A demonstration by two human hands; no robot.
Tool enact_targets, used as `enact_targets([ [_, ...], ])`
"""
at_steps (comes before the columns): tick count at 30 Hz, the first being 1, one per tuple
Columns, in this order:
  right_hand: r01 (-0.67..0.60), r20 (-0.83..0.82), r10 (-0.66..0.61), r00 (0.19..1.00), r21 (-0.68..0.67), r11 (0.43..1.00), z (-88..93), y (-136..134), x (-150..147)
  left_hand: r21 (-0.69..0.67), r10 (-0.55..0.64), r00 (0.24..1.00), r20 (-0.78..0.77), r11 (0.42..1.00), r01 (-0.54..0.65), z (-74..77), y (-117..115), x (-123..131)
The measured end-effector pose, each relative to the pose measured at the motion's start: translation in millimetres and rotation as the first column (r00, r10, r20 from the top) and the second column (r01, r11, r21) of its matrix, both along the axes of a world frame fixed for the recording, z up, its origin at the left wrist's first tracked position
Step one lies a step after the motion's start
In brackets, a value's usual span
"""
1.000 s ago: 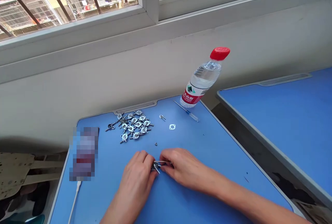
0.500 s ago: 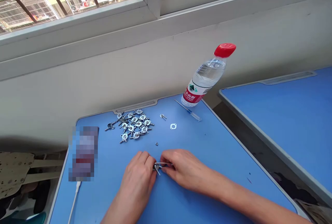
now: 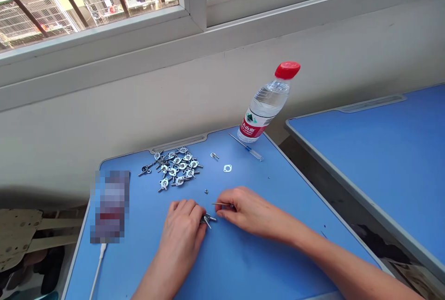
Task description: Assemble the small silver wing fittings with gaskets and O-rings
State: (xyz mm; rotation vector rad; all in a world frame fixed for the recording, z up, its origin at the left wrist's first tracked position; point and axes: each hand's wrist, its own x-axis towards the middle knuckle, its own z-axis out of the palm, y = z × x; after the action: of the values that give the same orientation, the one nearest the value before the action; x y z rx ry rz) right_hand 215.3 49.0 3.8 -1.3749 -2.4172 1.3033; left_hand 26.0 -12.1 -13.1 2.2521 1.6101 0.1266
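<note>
My left hand (image 3: pixel 185 226) pinches a small metal part (image 3: pixel 207 219) with a pin sticking out of it, low over the blue table. Just to the right, my right hand (image 3: pixel 239 207) is closed on a thin metal tool (image 3: pixel 221 204), whose tip points left above the part without touching it. Beyond my hands lie a few tiny screws (image 3: pixel 206 191). A flat metal plate (image 3: pixel 227 168) with a hole and a small ring-ended piece (image 3: pixel 214 156) rest farther back. Several similar metal parts (image 3: pixel 179 165) form a pile at the back left.
A water bottle (image 3: pixel 266 110) with a red cap stands at the table's (image 3: pixel 278 244) back edge, beside a thin screwdriver (image 3: pixel 246 147). At the left lies a blurred-out phone (image 3: pixel 110 207) with a white cable (image 3: pixel 98 270). Another blue table (image 3: pixel 375 142) is at the right.
My right hand has drawn the thin tool up and away from the metal part, so a gap shows between my hands. The whole view has shifted slightly.
</note>
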Motion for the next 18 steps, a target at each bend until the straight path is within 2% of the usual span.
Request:
enact_targets([
  [6,-0.035,0.035,0.035,0.999,0.004,0.999,-6.0,-5.9,-8.6,0.037,0.004,1.0,0.006,0.999,-0.004,-0.5,-0.9,-0.1],
  [18,-0.052,0.059,0.052,0.997,0.006,0.999,-4.9,-7.9,-9.9,0.036,-0.006,0.999,-0.038,0.999,0.008,0.6,-1.6,1.0],
])
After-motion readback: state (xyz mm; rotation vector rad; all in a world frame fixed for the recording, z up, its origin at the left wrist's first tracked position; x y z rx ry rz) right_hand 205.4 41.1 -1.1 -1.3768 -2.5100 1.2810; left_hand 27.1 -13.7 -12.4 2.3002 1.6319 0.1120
